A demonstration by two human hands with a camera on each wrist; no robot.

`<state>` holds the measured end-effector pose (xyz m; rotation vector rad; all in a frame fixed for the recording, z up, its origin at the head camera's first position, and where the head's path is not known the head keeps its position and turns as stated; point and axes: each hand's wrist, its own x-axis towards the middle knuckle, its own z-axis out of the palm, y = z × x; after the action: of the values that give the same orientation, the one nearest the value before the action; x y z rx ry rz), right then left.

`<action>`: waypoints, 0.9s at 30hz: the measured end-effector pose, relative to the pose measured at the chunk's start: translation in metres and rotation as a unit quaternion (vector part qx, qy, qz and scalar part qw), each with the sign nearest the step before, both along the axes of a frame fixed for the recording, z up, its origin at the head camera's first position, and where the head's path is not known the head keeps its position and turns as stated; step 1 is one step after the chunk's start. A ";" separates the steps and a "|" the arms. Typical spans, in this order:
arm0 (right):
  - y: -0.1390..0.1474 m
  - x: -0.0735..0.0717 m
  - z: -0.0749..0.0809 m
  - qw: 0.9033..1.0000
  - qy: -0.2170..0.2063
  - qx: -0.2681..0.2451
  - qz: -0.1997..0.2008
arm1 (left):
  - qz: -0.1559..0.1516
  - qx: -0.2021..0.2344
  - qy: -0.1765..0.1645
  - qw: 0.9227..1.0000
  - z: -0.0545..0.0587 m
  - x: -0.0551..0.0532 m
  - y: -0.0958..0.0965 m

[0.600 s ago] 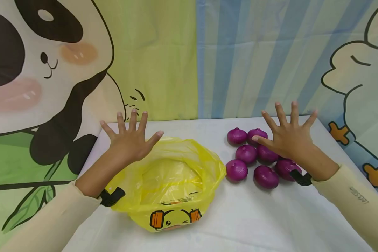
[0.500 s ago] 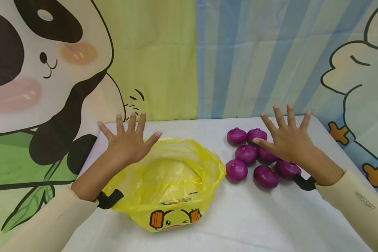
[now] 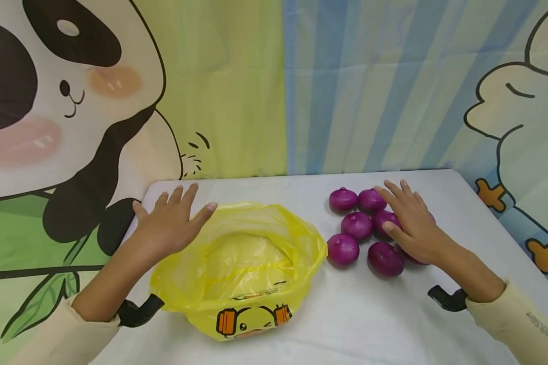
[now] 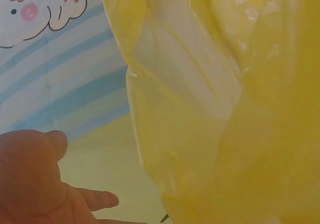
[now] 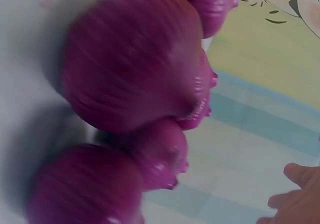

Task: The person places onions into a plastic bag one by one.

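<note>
An opened yellow plastic bag (image 3: 251, 263) with a duck face on its front sits left of centre on the white table. My left hand (image 3: 166, 228) hovers by the bag's left rim, fingers spread, holding nothing; in the left wrist view the bag's thin wall (image 4: 185, 109) rises close to that hand (image 4: 35, 179). To the right of the bag lie several purple onions (image 3: 356, 225) in a loose cluster. Over the right side of the cluster is my right hand (image 3: 415, 228), its fingers extended and nothing in it, partly hiding the onions behind. The right wrist view shows an onion (image 5: 132, 59) up close.
The white-covered table (image 3: 370, 324) has its far edge against a printed curtain (image 3: 237, 91) with a panda on the left and blue stripes in the middle. Black straps with camera mounts (image 3: 139, 310) sit at both wrists. The nearest onion on the left touches the bag's side.
Both hands have come lower and nearer to the person, fingers less widely spread than before. The bag and onions stay in place; the head view has tilted up slightly.
</note>
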<state>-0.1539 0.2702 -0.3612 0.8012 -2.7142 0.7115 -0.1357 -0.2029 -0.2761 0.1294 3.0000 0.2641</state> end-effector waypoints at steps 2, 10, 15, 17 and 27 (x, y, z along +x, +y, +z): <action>0.002 0.005 -0.005 0.999 -0.023 -0.044 0.006 | 0.000 0.014 0.000 1.000 -0.002 0.002 -0.004; 0.007 0.032 -0.030 0.981 -0.088 -0.171 0.014 | 0.000 0.112 -0.016 0.994 -0.017 0.012 -0.028; 0.011 0.040 -0.038 0.971 -0.111 -0.212 0.014 | -0.002 0.170 -0.042 0.984 -0.024 0.014 -0.038; 0.012 0.042 -0.040 0.970 -0.110 -0.216 0.009 | 0.006 0.188 -0.053 0.981 -0.026 0.014 -0.041; 0.009 0.051 -0.053 0.972 -0.101 -0.214 -0.011 | 0.028 0.307 -0.072 0.949 -0.052 0.014 -0.052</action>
<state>-0.1033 0.2789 -0.4142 0.6188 -2.5803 1.3776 -0.1216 -0.2552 -0.3278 0.0777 2.6705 1.1504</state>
